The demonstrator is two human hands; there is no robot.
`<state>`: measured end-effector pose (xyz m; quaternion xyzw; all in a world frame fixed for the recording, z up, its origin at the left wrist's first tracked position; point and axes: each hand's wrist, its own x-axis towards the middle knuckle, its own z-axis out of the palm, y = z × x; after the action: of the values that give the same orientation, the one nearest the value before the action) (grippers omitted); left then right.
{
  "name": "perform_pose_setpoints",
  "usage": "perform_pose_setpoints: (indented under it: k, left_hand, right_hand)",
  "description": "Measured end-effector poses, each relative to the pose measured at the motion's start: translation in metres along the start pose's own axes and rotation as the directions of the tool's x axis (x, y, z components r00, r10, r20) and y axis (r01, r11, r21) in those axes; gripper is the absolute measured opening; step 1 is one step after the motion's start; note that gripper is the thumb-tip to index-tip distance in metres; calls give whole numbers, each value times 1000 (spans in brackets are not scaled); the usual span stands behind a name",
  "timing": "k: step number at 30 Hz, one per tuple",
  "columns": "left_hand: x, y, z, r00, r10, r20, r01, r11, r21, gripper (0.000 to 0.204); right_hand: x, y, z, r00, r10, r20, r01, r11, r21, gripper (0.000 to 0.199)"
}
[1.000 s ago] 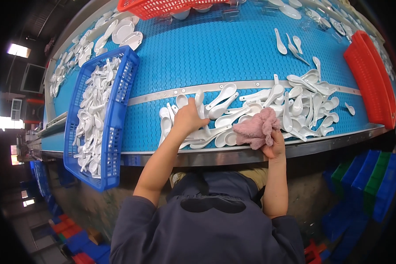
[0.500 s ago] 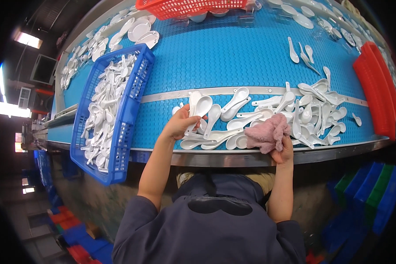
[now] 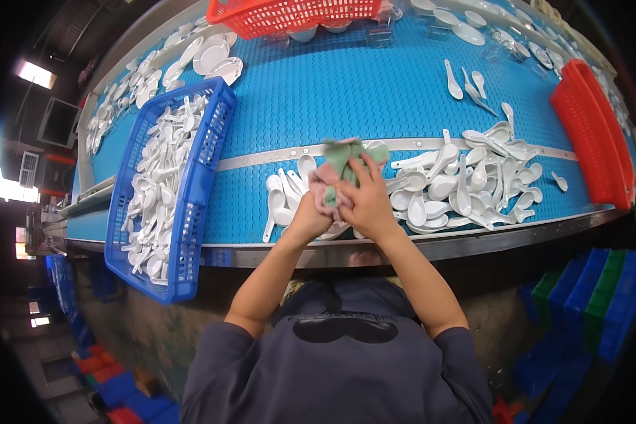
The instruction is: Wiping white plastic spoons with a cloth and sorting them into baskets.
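cloth (image 3: 343, 169), pink and green, sits bunched between both hands over the white spoons (image 3: 466, 187). left hand (image 3: 309, 219) and right hand (image 3: 366, 201) clamp it, seemingly mid-wipe; next likely calls for a fresh spoon.

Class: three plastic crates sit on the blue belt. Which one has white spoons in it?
The blue crate at the left, filled with white spoons. Both others are red.

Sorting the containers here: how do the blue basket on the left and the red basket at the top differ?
The blue basket is heaped with white spoons and overhangs the belt's near edge; the red basket sits at the far side, cut off by the frame, contents unclear. Both are plastic mesh.
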<state>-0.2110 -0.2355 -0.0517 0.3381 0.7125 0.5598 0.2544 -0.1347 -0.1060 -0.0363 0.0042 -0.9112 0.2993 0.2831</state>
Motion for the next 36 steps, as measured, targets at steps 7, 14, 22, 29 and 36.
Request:
perform_pose_setpoints:
  k: [7,14,22,29,36]
  left_hand:
    - [-12,-11,-3,909,-391,143,417,865,-279,23]
    - [-6,-6,-18,908,-411,85,395,769,-502,42]
    - [-7,-4,-12,980,-200,-15,200,970,139,26]
    - [-17,-2,-15,960,-276,-52,281,944,174,25]
    - [-14,0,-37,911,-398,106,383,723,-576,52]
  right_hand:
    - [42,82,-1,931,309,196,-285,948,-139,23]
    - [36,88,-50,738,558,380,-353,-160,922,45]
    - [32,35,11,808,402,430,-559,752,349,57]
    - [69,83,-15,688,700,190,-724,678,123,21]
    - [43,158,-69,647,751,132,-364,151,919,39]
